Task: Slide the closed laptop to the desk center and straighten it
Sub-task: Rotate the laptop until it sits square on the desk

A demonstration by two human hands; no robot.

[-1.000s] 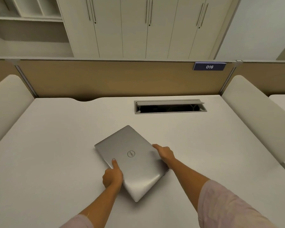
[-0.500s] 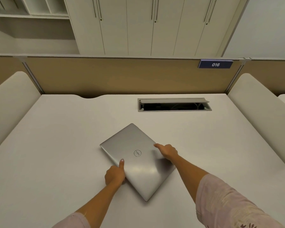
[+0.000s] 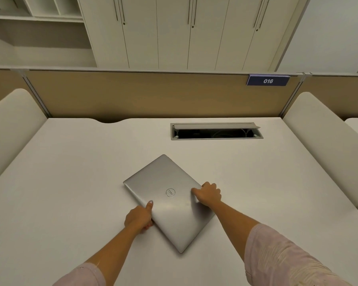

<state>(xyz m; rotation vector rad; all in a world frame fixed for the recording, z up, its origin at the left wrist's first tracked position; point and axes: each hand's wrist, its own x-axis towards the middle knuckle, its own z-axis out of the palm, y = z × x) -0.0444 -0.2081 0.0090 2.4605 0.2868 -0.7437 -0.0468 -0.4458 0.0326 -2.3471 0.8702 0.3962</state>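
Two hands grip the closed laptop [image 3: 170, 201], which has shifted slightly rightward toward desk [image 3: 74, 174] centre over the last second but remains skewed, one corner pointing at the person. Judgement: slide nearly done, straightening outstanding. Left hand [image 3: 139, 218] clasps the near-left edge, thumb on lid. Right hand [image 3: 208, 195] curls over the right edge, fingers pressed together.
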